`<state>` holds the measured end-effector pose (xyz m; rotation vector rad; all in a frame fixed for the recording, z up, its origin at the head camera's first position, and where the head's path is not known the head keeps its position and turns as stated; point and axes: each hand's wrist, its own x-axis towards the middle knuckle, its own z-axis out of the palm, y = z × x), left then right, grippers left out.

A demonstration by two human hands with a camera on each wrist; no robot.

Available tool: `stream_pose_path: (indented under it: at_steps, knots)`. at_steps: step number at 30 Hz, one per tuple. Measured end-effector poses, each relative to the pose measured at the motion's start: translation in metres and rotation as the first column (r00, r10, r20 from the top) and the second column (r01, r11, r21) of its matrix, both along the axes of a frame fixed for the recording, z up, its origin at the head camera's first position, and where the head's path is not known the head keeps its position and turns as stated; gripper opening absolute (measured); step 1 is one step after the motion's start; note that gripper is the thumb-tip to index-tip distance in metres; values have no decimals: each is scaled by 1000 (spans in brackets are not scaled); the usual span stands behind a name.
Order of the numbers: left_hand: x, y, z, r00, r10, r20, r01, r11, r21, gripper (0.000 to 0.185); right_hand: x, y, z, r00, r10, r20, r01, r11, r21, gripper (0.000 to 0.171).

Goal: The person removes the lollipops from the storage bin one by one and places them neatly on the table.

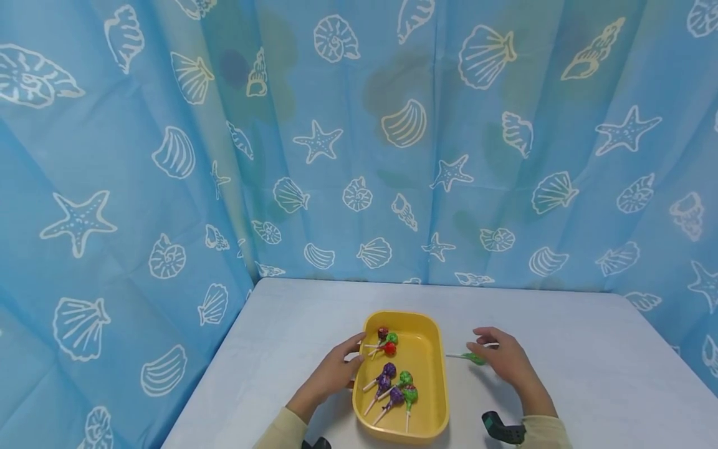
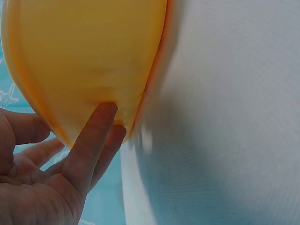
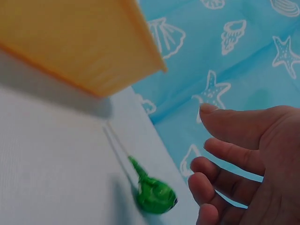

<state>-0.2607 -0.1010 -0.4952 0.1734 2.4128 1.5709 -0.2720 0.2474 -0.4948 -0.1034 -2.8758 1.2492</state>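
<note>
My left hand [image 1: 336,368] rests on the left side of a yellow plastic tray [image 1: 434,374]. In the left wrist view, two nearly straight fingers [image 2: 91,145] touch the tray's outer wall, and the thumb lies by its rim. Inside the tray are several wrapped lollipops: purple ones [image 1: 395,396], green ones [image 1: 411,394] and a red one [image 1: 389,348]. Just right of the tray, a green lollipop [image 3: 157,194] lies on the table with its stick toward the tray. Beside and over it hovers my right hand [image 1: 507,358], fingers loosely bent and apart from the candy in the right wrist view.
A white cloth covers the table [image 1: 303,318]. Blue curtains [image 1: 359,143] with white seashell and starfish prints stand behind it and along the sides. Dark wrist devices [image 1: 502,429] sit by both sleeves.
</note>
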Motion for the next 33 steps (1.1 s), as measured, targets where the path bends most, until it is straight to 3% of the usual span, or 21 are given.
stream_pose_path:
  at_steps: [10, 21, 33]
  knots:
    - [0, 0, -2, 1000, 0, -1, 0, 1000, 3, 52, 5, -20, 22, 998, 41, -54, -45, 997, -68, 56]
    - [-1, -1, 0, 1000, -1, 0, 1, 1000, -2, 52, 3, -43, 43, 990, 79, -118, -90, 991, -97, 50]
    - [-2, -1, 0, 1000, -2, 12, 2, 1000, -4, 51, -3, -69, 57, 983, 143, -115, -158, 977, -142, 46]
